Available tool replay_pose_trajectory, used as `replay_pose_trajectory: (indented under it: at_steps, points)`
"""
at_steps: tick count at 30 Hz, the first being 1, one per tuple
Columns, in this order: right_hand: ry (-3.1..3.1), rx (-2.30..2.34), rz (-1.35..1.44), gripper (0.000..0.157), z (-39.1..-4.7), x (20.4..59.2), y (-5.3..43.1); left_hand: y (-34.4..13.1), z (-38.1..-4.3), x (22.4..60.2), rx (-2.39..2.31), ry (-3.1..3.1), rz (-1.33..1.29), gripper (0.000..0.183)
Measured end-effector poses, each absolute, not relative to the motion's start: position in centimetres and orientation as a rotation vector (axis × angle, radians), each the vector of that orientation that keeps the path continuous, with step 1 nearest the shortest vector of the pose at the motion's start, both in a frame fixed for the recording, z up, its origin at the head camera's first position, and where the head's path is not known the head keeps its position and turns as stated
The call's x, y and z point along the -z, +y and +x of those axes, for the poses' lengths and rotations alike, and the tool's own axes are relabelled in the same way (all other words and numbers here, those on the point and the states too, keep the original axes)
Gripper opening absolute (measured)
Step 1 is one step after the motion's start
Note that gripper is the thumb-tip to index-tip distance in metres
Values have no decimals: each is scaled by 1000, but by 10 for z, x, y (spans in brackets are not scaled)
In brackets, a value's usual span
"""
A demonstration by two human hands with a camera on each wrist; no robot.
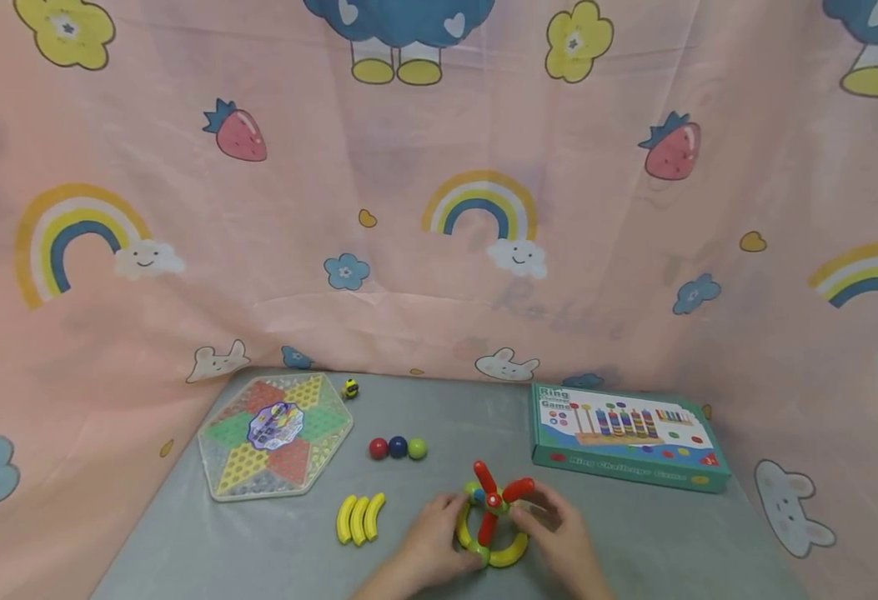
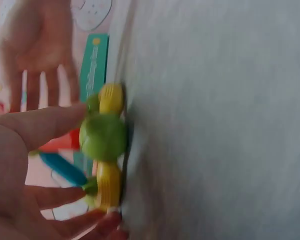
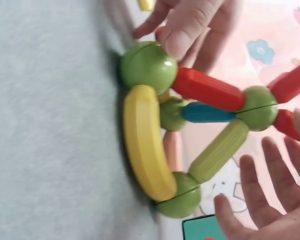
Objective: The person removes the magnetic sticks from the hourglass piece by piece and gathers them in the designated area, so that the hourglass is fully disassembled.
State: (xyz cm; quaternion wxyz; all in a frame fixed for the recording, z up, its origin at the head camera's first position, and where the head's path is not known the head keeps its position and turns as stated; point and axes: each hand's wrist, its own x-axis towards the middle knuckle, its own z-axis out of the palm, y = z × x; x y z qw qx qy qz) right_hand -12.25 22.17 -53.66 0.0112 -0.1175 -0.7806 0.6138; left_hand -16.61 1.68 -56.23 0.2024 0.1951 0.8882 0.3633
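Well, my left grip point(image 1: 435, 546) pinches the rod-and-ball toy point(image 1: 494, 502). My spread right grip point(image 1: 561, 533), empty, could knock red rods point(image 1: 488, 529) loose.

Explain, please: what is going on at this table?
A person handles a stick-and-ball toy, which stands on the table. The left hand holds its base; the right hand is open beside the upper red sticks, and whether it touches them is unclear. Curved yellow pieces form part of the base. Three more yellow pieces and three balls lie to the left, a box at the right.
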Motion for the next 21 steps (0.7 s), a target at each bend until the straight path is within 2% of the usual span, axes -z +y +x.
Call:
replay_pose_trajectory:
  at_steps: [3,15,21]
  points:
    - [-2368,-1925,-414,53,-121,530,220,23,-162,562,-977,2495,533,90]
    - [-2435,-1790,-471,37,-130,519,214,31,-157,563,-1020,2485,433,82]
    - [-2466,-1802,-489,36,-133,520,217,33,-157,564,-1021,2481,426,80]
